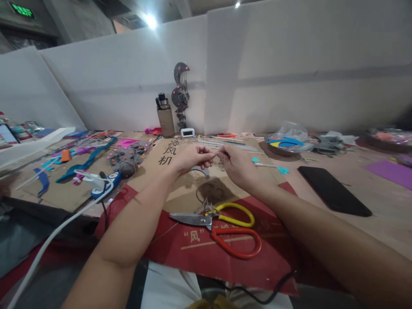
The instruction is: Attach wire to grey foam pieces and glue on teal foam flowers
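My left hand (200,158) and my right hand (237,166) meet fingertip to fingertip above the cardboard (180,195). Both are closed in a pinch on a thin thread (219,164), of which only short pale strands show below the fingers. Under the hands lies a grey curved piece (201,171), partly hidden. Closer to me is a loose tangle of grey-brown yarn (210,194). Scissors (202,220) with one yellow and one red handle lie on the red printed sheet (199,257), blades pointing left.
To the right lies a black phone (334,191); behind it stands a plastic-covered bowl (286,143). At left are a blue power strip (106,185) with a white cable and grey pompom-dotted pieces (127,154). A bottle (165,118) stands by the white partition (257,64).
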### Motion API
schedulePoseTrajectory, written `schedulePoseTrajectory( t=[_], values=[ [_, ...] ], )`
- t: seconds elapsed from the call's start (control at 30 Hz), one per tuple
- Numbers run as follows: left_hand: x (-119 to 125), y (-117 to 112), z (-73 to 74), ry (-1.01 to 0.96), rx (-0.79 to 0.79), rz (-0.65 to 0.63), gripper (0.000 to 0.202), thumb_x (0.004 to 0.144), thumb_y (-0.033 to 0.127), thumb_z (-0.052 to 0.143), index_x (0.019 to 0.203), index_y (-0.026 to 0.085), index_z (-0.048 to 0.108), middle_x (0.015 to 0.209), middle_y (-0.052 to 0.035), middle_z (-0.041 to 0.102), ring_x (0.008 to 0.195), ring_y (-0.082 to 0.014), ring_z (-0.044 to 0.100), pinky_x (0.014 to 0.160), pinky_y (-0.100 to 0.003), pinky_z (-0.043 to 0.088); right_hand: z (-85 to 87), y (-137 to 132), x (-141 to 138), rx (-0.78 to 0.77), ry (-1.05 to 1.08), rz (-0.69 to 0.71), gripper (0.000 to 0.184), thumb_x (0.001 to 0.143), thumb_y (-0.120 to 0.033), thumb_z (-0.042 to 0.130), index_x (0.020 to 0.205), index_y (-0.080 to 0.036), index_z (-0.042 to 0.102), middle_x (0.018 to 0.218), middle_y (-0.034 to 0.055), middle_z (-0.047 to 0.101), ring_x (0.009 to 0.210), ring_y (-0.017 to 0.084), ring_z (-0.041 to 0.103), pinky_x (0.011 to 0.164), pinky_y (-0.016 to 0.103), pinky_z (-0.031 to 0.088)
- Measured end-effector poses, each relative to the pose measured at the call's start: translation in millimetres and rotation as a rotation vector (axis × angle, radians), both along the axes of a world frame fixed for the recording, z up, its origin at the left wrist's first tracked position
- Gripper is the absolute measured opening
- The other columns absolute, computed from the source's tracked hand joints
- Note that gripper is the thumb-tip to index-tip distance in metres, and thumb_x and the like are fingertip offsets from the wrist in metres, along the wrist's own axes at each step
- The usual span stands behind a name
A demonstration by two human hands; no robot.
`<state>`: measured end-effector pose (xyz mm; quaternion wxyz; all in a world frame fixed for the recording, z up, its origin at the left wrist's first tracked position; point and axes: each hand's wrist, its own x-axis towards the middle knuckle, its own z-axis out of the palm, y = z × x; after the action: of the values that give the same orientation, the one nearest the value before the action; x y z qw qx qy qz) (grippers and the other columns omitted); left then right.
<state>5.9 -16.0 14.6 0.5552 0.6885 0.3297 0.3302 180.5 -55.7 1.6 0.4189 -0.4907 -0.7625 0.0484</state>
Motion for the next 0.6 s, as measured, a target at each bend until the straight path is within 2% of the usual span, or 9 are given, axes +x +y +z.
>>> schedulePoseTrajectory(
  t=[0.13,0.33,0.6],
  values=[
    [0.9,0.1,-2.5,0.010,-0.011,0.004,0.016,0.079,0.025,0.070,0.082,0.011,0.063,0.063,-0.0010,0.061,0.053,-0.0072,0.057,0.051,-0.020,0.045,-4.6,1.0,0.5,0.011,-0.001,-0.016,0.028,0.094,-0.034,0.039,0.070,-0.022,0.047,0.072,0.0047,0.057,0.066,0.018,0.047,0.062,0.031,0.031],
    [2.2,0.1,-3.2,0.032,-0.021,0.011,0.014,0.081,0.023,0.068,0.081,0.010,0.063,0.061,-0.0015,0.061,0.052,-0.0072,0.058,0.051,-0.020,0.047,-8.7,4.4,-0.4,0.033,-0.044,-0.046,0.029,0.095,-0.034,0.037,0.070,-0.023,0.046,0.073,0.0064,0.057,0.070,0.020,0.049,0.066,0.031,0.032],
    [3.9,-0.8,-4.3,0.073,-0.015,-0.011,0.022,0.080,0.032,0.069,0.081,0.010,0.063,0.061,-0.0015,0.062,0.051,-0.0063,0.057,0.050,-0.018,0.045,-8.9,4.7,0.2,0.063,-0.100,-0.088,0.035,0.095,-0.034,0.034,0.065,-0.021,0.045,0.063,0.0037,0.054,0.060,0.016,0.044,0.059,0.029,0.026]
  ],
)
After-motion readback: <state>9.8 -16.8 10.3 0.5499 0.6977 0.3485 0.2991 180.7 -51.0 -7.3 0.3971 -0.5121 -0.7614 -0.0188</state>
